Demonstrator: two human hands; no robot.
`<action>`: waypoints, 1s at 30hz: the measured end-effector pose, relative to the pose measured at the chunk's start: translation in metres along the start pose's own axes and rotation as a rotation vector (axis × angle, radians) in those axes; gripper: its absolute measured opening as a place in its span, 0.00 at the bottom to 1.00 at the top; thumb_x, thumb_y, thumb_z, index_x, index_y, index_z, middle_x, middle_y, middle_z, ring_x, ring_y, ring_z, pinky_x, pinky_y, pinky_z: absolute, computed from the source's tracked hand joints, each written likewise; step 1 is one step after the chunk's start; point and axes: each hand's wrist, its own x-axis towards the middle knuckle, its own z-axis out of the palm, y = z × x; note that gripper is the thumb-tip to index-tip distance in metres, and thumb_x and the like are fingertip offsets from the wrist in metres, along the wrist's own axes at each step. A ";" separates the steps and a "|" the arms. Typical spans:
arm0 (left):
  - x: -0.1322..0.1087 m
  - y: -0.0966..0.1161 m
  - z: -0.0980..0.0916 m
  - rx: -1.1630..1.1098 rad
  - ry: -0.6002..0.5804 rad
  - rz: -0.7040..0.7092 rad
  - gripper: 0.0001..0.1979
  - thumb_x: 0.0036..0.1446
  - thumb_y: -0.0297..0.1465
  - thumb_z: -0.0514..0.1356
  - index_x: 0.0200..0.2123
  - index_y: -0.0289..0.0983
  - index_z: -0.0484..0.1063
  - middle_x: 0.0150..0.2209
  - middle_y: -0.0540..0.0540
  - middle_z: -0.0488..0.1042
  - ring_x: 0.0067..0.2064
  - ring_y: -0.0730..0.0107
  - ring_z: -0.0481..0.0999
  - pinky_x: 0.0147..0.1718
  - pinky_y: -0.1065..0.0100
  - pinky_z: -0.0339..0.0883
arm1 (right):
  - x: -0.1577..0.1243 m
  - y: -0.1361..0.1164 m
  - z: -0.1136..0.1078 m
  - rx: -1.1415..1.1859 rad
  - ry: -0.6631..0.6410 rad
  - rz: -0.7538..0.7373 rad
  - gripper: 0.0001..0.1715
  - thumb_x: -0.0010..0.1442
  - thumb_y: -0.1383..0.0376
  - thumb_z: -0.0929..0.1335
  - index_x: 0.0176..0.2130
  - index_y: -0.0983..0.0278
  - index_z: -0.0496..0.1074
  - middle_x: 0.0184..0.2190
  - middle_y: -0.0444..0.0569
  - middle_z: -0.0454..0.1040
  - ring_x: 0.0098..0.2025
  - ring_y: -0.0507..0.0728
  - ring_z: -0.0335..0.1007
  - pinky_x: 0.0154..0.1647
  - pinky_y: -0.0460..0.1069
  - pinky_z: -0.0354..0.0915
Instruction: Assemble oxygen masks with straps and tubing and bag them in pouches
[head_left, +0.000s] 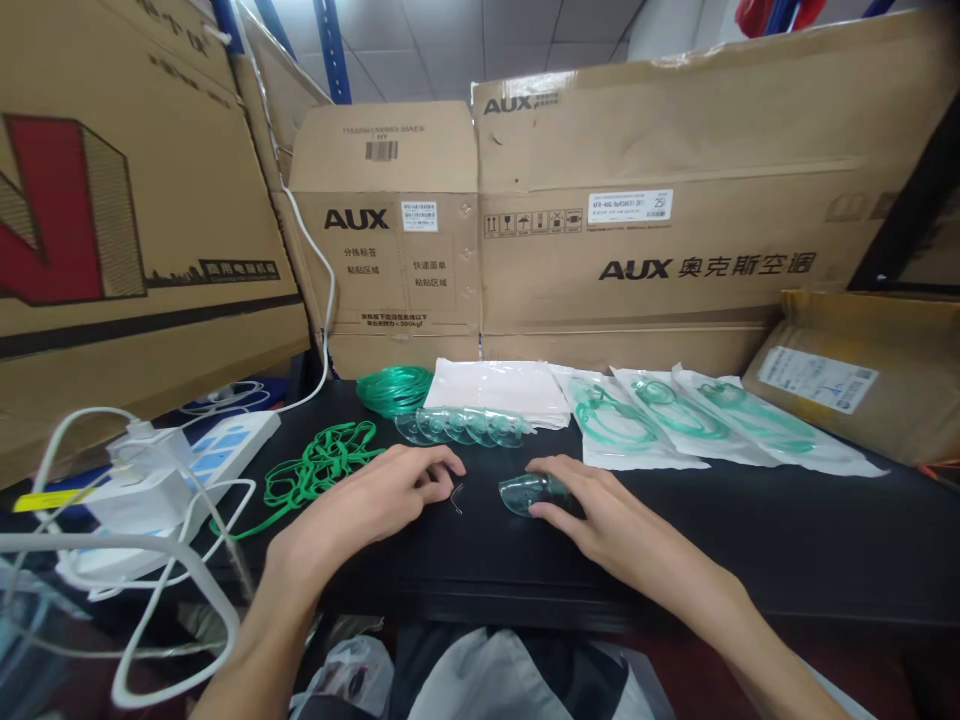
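Note:
My right hand (592, 510) rests on a clear green plastic mask (525, 492) lying on the black table (787, 540), fingers curled over it. My left hand (382, 500) lies beside it with fingers curled, pinching a thin bent wire clip (456, 496) at its fingertips. Just behind the hands a row of several nested clear masks (461, 425) lies on the table. A coil of green tubing (394, 388) sits behind that row. A heap of green elastic straps (315, 465) lies to the left of my left hand.
A stack of white plastic bags (499, 390) and three bagged mask sets (660, 420) lie at the back. Cardboard boxes (675, 200) wall off the rear and left. A white power strip (217, 450) with cables sits at the left; a brown padded envelope (855, 380) at the right.

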 end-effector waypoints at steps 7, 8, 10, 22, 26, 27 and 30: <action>0.005 0.001 0.008 -0.026 -0.062 0.086 0.05 0.63 0.32 0.61 0.37 0.46 0.78 0.41 0.52 0.77 0.44 0.66 0.75 0.41 0.70 0.63 | 0.004 0.000 -0.004 0.031 -0.015 -0.045 0.27 0.69 0.47 0.65 0.64 0.46 0.64 0.67 0.47 0.67 0.70 0.63 0.59 0.69 0.62 0.58; 0.006 0.005 0.009 -0.021 -0.042 0.113 0.05 0.64 0.32 0.60 0.37 0.46 0.77 0.42 0.53 0.76 0.45 0.67 0.75 0.42 0.70 0.63 | 0.004 0.000 -0.005 0.031 -0.014 -0.050 0.27 0.69 0.47 0.65 0.64 0.47 0.65 0.66 0.48 0.67 0.70 0.64 0.60 0.69 0.61 0.58; 0.007 0.012 0.010 -0.013 -0.004 0.170 0.06 0.66 0.32 0.59 0.38 0.46 0.76 0.42 0.53 0.76 0.47 0.67 0.74 0.45 0.69 0.62 | 0.004 -0.002 -0.007 0.039 -0.015 -0.065 0.26 0.69 0.47 0.65 0.63 0.48 0.66 0.65 0.48 0.69 0.68 0.64 0.62 0.68 0.61 0.59; 0.007 0.040 0.022 0.003 0.052 0.337 0.07 0.70 0.30 0.56 0.40 0.45 0.74 0.47 0.55 0.76 0.51 0.68 0.74 0.49 0.69 0.61 | 0.003 -0.009 -0.013 0.053 -0.042 -0.057 0.28 0.69 0.43 0.63 0.62 0.49 0.67 0.65 0.45 0.70 0.67 0.64 0.63 0.65 0.59 0.59; 0.008 0.039 0.024 0.006 0.056 0.322 0.05 0.70 0.33 0.57 0.44 0.47 0.73 0.48 0.56 0.77 0.52 0.66 0.74 0.48 0.69 0.62 | 0.002 -0.013 -0.016 0.089 -0.040 -0.085 0.23 0.70 0.46 0.64 0.59 0.50 0.69 0.63 0.44 0.72 0.65 0.62 0.66 0.62 0.56 0.61; 0.008 0.039 0.024 0.000 0.062 0.316 0.05 0.70 0.33 0.58 0.45 0.47 0.73 0.48 0.56 0.77 0.52 0.66 0.74 0.48 0.69 0.62 | 0.002 -0.014 -0.016 0.099 -0.038 -0.092 0.22 0.70 0.47 0.64 0.57 0.50 0.70 0.62 0.43 0.73 0.64 0.62 0.67 0.61 0.56 0.62; 0.010 0.038 0.023 -0.030 0.071 0.303 0.05 0.69 0.35 0.59 0.46 0.48 0.73 0.48 0.56 0.78 0.52 0.65 0.74 0.48 0.69 0.63 | 0.002 -0.016 -0.018 0.118 -0.023 -0.104 0.20 0.70 0.48 0.64 0.56 0.50 0.71 0.60 0.43 0.74 0.62 0.61 0.69 0.60 0.55 0.62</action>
